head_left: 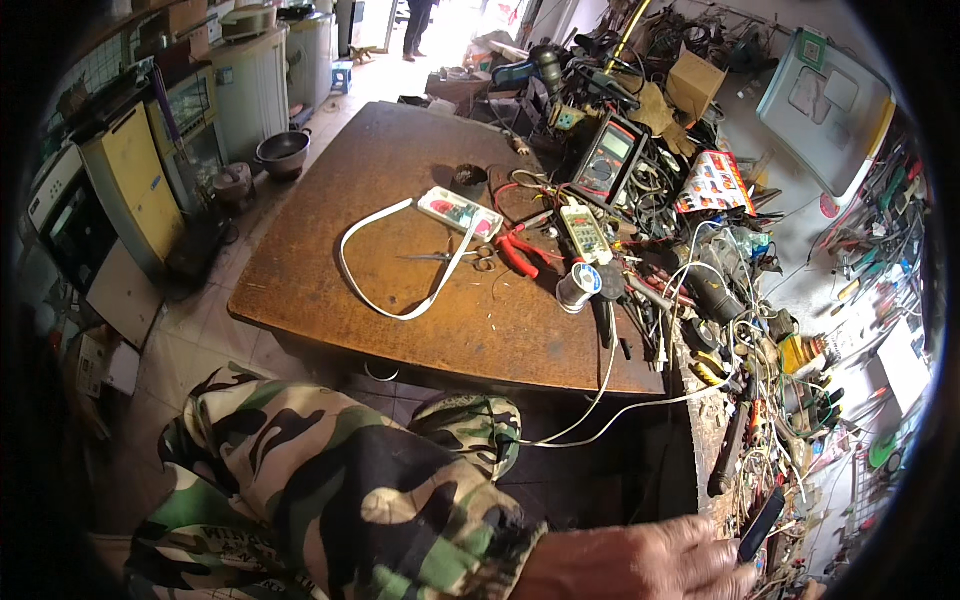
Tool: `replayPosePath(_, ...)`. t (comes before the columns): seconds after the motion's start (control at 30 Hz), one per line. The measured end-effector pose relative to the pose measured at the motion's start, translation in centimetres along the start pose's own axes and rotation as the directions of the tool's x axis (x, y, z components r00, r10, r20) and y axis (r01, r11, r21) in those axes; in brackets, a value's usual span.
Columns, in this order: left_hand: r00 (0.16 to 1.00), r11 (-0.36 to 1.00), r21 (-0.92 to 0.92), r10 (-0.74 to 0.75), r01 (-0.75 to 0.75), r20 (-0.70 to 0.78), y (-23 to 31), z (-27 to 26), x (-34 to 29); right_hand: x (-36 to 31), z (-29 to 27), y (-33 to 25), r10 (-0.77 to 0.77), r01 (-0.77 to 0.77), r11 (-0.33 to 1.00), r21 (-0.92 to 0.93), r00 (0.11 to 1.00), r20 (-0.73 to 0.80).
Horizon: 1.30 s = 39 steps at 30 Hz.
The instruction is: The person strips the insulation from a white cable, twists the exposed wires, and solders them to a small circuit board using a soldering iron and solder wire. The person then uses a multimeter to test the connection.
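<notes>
My left arm, in a camouflage sleeve, reaches across from the lower left to the lower right. At its end my left hand (pixel 640 562) shows its back, slightly blurred, with the fingers closed. Against the fingertips rests a flat black object (pixel 763 524), tilted upward; its kind is unclear and the thumb is hidden. Beneath it lies a tangle of wires and tools at the bench's right side. My right hand is out of the picture.
A brown wooden table (pixel 330 260) carries a white power strip (pixel 460 214), scissors (pixel 484 262), red-handled pliers (pixel 520 256), a solder spool (pixel 578 288) and a multimeter (pixel 608 160). Cables hang over its front edge. A pot (pixel 284 155) stands left. Far back, a person (pixel 416 28) stands.
</notes>
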<state>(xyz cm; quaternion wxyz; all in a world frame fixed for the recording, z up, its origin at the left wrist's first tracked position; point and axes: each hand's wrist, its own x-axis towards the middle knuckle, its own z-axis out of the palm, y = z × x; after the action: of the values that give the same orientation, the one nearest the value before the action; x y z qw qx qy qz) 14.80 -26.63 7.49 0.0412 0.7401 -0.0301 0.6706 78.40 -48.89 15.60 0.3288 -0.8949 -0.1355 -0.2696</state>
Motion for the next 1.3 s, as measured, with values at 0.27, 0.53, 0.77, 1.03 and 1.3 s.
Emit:
replayPosePath(0.27,0.967,0.965,-0.187,-0.213,0.185,-0.140,0.3,-6.1,-1.9,-2.7,0.6,-10.0,-0.207,0.190,0.961,0.201,0.976,0.068)
replayPosePath(0.53,0.956,0.983,0.082,-0.181,0.166,0.229,-5.8,-20.8,-1.7,-18.0,4.6,-31.5,-0.690,0.412,0.650,0.638,0.672,0.269)
replayPosePath(0.77,0.818,0.792,0.208,-0.566,0.574,-0.100,-15.2,-23.9,-1.2,-39.8,11.1,-47.3,-0.912,0.279,0.383,0.880,0.268,0.312)
replayPosePath(1.03,0.653,0.598,0.439,-0.757,0.671,0.033,-24.8,-21.5,-9.9,-48.2,18.4,-44.2,-0.777,-0.246,0.418,0.875,0.403,0.484)
replayPosePath(1.3,0.421,0.394,0.702,-0.895,0.593,0.146,-23.5,-20.6,-8.9,-42.8,22.6,-50.7,-0.877,0.479,0.467,0.743,0.358,0.321)
